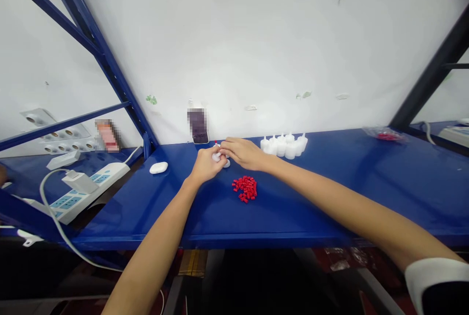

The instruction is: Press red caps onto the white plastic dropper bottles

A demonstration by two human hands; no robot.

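My left hand (205,164) and my right hand (242,153) meet over the blue shelf (330,193) near the wall. Both are closed round a small white bottle (217,157) with a red tip at its top. A pile of several small red caps (245,188) lies just in front of my hands. A cluster of several small white bottles (284,145) stands to the right of my right hand, against the wall.
A phone (198,126) leans on the wall behind my hands. A white earbud case (159,167) lies to the left. Power strips (78,193) with plugs and cables sit on the left shelf. A clear bag with red pieces (385,135) lies far right.
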